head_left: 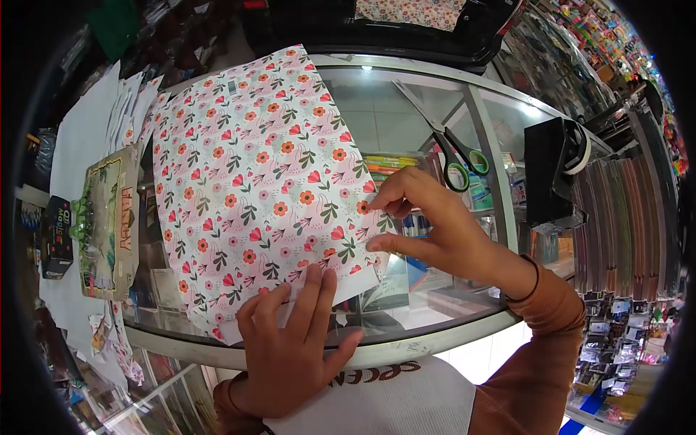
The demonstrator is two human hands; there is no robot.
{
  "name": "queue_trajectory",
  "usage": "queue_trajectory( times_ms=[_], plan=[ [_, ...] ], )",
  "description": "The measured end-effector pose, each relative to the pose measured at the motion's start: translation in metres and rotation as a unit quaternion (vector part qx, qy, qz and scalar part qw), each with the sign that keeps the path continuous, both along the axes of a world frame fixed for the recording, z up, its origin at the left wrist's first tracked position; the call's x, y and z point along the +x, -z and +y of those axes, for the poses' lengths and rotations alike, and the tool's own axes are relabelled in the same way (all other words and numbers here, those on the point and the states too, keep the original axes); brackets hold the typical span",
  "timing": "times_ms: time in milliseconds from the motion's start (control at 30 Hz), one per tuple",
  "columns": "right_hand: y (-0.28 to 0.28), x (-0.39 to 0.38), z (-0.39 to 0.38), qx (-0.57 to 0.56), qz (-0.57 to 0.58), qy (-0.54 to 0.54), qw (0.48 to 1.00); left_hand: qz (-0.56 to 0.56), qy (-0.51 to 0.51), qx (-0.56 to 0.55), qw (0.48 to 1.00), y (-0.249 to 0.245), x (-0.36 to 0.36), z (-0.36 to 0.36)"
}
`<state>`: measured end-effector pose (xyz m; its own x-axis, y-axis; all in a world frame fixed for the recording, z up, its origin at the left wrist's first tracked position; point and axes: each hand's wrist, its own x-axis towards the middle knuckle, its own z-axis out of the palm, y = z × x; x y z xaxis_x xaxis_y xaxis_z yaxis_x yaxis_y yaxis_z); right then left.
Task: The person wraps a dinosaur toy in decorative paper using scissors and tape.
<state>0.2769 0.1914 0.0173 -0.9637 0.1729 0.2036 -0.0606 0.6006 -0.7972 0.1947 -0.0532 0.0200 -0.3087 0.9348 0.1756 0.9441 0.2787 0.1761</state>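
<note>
A large sheet of floral wrapping paper, white with red and orange flowers, lies on a glass-topped counter. Its near edge shows a folded-over white strip. My left hand rests flat on that near edge, fingers stretched and thumb apart. At the sheet's right edge is my right hand, with thumb and index fingertips apart on the paper and the other fingers curled. Nothing shows gripped between them. Scissors with black and green handles lie beyond my right hand, their blades slightly apart.
A black tape dispenser with a roll of tape stands at the right. To the left are a patterned box or board, a small black box and white paper sheets. The counter's metal frame edges the glass; stationery shows beneath.
</note>
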Motion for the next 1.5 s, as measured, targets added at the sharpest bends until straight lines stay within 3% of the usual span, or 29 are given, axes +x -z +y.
queue_trajectory(
  times_ms=[167, 367, 500, 633, 733, 900, 1267, 1500],
  plan=[
    [0.002, -0.002, 0.002, -0.124, -0.039, 0.019, 0.991, -0.002, 0.002, 0.001, 1.000, 0.000, 0.000, -0.001],
    [-0.007, -0.006, 0.002, -0.081, -0.051, -0.001, 0.995, 0.001, 0.004, 0.000, 1.000, 0.001, 0.003, 0.001],
    [0.006, 0.001, -0.011, 0.072, 0.046, 0.008, 0.996, -0.001, 0.006, 0.014, 1.000, 0.005, 0.005, 0.000],
    [-0.006, 0.024, -0.048, 0.334, 0.004, -0.031, 0.942, 0.010, 0.008, 0.012, 1.000, 0.006, 0.005, -0.002],
    [-0.002, 0.022, -0.049, 0.332, -0.017, -0.014, 0.943, 0.007, 0.014, 0.008, 1.000, 0.005, 0.005, -0.004],
    [0.001, 0.018, -0.038, 0.326, 0.050, 0.007, 0.944, 0.003, 0.015, -0.002, 1.000, 0.003, 0.002, -0.003],
    [-0.007, 0.020, -0.032, 0.339, 0.015, 0.011, 0.941, -0.054, 0.019, 0.007, 0.998, 0.002, -0.001, -0.005],
    [-0.002, 0.024, -0.029, 0.347, 0.002, 0.023, 0.937, -0.005, 0.013, -0.013, 1.000, 0.001, 0.000, -0.002]
  ],
)
